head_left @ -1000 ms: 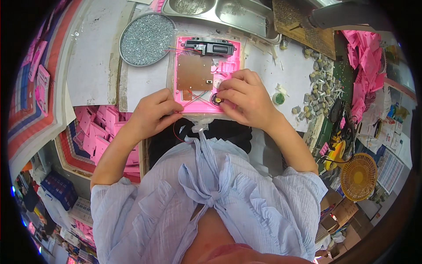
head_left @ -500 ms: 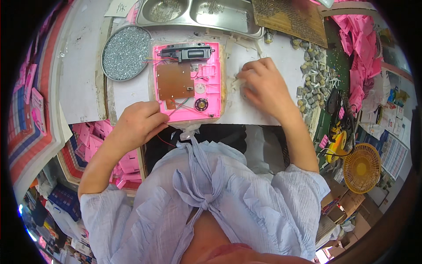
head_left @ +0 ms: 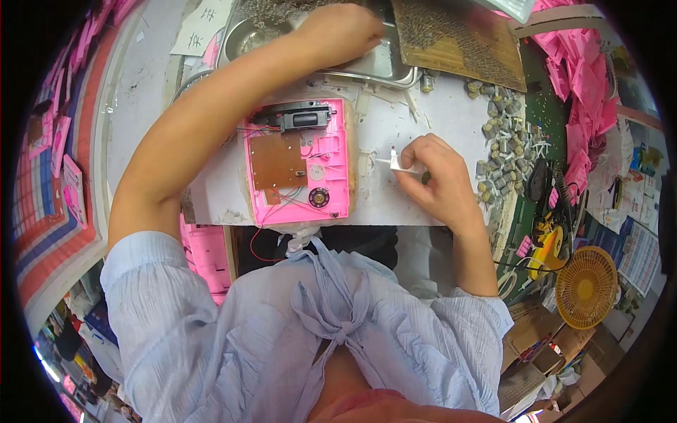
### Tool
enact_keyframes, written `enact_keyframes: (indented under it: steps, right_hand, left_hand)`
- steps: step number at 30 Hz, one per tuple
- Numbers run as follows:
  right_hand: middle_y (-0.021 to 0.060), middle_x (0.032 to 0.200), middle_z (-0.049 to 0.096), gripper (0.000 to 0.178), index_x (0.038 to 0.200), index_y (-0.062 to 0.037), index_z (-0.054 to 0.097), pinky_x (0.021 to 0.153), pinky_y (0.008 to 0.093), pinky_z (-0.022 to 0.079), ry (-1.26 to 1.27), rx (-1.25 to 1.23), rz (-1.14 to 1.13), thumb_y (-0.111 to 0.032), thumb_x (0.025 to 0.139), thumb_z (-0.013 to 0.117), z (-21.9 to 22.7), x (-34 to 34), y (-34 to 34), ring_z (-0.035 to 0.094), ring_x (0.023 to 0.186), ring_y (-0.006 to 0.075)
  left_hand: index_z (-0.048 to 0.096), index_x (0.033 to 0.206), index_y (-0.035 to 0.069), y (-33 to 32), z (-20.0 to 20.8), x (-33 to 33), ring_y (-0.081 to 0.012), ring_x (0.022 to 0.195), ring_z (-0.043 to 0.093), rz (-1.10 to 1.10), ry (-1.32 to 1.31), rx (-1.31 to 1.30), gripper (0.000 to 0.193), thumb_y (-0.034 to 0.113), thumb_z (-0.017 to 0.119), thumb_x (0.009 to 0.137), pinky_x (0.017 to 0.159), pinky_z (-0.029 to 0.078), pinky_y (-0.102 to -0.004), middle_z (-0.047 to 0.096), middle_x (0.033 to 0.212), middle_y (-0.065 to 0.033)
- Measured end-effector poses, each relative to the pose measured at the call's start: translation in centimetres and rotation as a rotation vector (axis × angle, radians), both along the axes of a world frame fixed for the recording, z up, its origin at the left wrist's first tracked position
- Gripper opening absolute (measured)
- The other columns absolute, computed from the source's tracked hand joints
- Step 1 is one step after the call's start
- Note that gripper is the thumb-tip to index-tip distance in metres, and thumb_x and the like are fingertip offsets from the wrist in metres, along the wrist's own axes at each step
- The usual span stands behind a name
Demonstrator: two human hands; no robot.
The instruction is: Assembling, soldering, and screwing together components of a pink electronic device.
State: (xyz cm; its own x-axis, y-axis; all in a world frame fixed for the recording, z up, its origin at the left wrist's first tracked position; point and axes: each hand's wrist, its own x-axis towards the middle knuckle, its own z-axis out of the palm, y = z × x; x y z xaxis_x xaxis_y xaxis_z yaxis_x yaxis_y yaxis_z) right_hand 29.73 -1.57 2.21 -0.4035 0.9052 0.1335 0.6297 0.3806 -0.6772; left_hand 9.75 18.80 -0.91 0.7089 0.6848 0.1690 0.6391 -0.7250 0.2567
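Currently, we find the pink casing (head_left: 332, 149) at six o'clock from the steel tray (head_left: 381, 59).
Right hand (head_left: 438, 178), at the casing's three o'clock, pinches a white part (head_left: 396, 163); left hand (head_left: 343, 34) curls over the tray, contents unclear.

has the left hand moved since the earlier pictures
Yes: the left hand has left the near left corner of the pink case and moved forward and rightward, to the metal tray beyond it.

You wear this wide fisheye on your head, facing down over your blue shirt (head_left: 240, 331), near enough to take in both arms (head_left: 204, 116); it sees past your left hand (head_left: 343, 34) and well out beside your right hand (head_left: 438, 178).
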Motion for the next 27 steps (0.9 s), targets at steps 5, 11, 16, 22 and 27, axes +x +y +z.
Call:
enact_keyframes:
  steps: [5,11,16,22,27]
  right_hand:
    - [0.0094,0.085,0.064,0.016,0.090,-0.0038,0.063,0.070,0.0365,0.049,0.065,-0.052,-0.022,-0.005,0.078,0.074,1.0,-0.1,-1.4,0.060,0.079,0.0286]
    - [0.0114,0.091,0.070,0.025,0.099,-0.0022,0.068,0.069,0.0347,0.051,0.204,0.030,-0.115,0.000,0.075,0.077,1.5,0.0,-3.9,0.065,0.077,0.0279]
    - [0.0115,0.090,0.073,0.030,0.102,-0.0028,0.072,0.066,0.0346,0.053,0.448,0.074,-0.036,0.000,0.074,0.081,1.8,-2.7,-4.5,0.068,0.074,0.0270]
    - [0.0098,0.090,0.071,0.033,0.105,-0.0048,0.072,0.066,0.0359,0.054,0.365,0.093,0.198,-0.001,0.073,0.079,1.4,-4.7,-4.3,0.067,0.076,0.0276]
    - [0.0096,0.093,0.071,0.037,0.107,-0.0050,0.072,0.067,0.0357,0.054,0.297,0.106,0.326,-0.001,0.070,0.078,1.6,-4.8,-4.6,0.067,0.078,0.0270]
  left_hand:
    - [0.074,0.084,0.001,0.5,-2.6,3.0,-0.0361,0.088,0.072,0.022,0.206,0.094,0.016,0.013,0.064,0.082,0.075,0.058,-0.0465,0.072,0.091,-0.0193]
    - [0.069,0.099,0.001,-6.3,5.4,-3.5,-0.0338,0.071,0.066,0.001,-0.277,-0.032,0.019,0.016,0.065,0.088,0.067,0.053,-0.0430,0.068,0.079,-0.0146]
    - [0.068,0.108,-0.003,-19.5,6.5,-9.2,-0.0125,0.072,0.059,0.074,-0.706,-0.960,0.015,0.006,0.059,0.099,0.064,0.048,-0.0278,0.063,0.089,-0.0043]
    - [0.065,0.117,-0.001,-25.3,3.4,-10.8,-0.0032,0.066,0.044,0.325,-1.105,-1.559,0.021,0.010,0.052,0.105,0.057,0.034,-0.0197,0.058,0.084,0.0022]
    - [0.064,0.117,-0.002,-26.6,2.8,-10.8,-0.0040,0.067,0.046,0.315,-1.112,-1.567,0.022,0.012,0.051,0.106,0.059,0.038,-0.0210,0.057,0.084,0.0024]
